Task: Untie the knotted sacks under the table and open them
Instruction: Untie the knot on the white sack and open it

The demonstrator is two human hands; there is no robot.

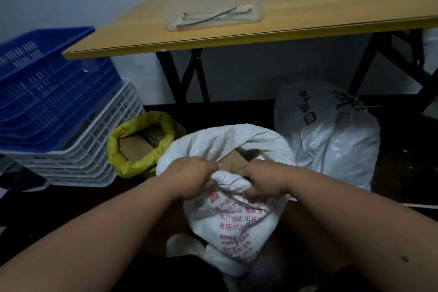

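Hands first: my left hand [192,176] and right hand [262,179] are both clenched on the rolled rim of the white sack with red print [233,223], which sits on the floor right in front of me, mouth open, with brown boxes [233,161] showing inside. Just behind it to the left, the yellow sack [132,163] is open too. Back right, the white sack with black print [331,140] looks tied at the top. Past that I see the bench [308,12] with a clear tub [213,5], and stacked crates [52,106] on the left.
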